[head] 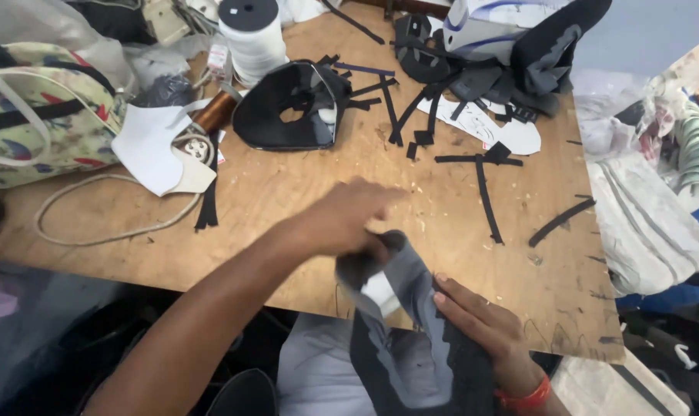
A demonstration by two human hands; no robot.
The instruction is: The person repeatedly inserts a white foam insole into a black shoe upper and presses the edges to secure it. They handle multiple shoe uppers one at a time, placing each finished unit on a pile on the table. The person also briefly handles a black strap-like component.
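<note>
At the table's near edge, both hands' grip [399,270] holds a grey shoe upper [399,316].

Scuffed plywood worktable [303,192] (pale, evenly lit) amid crowded fabric piles, dark floor below.

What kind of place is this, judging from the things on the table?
Probably a small shoe-making workshop: both hands work a grey shoe upper piece on a worn wooden table, with cut black strips and a white thread spool nearby.

A small white-and-red label [218,58] — beside the white thread spool [251,38] — lies at the table's far edge.
</note>
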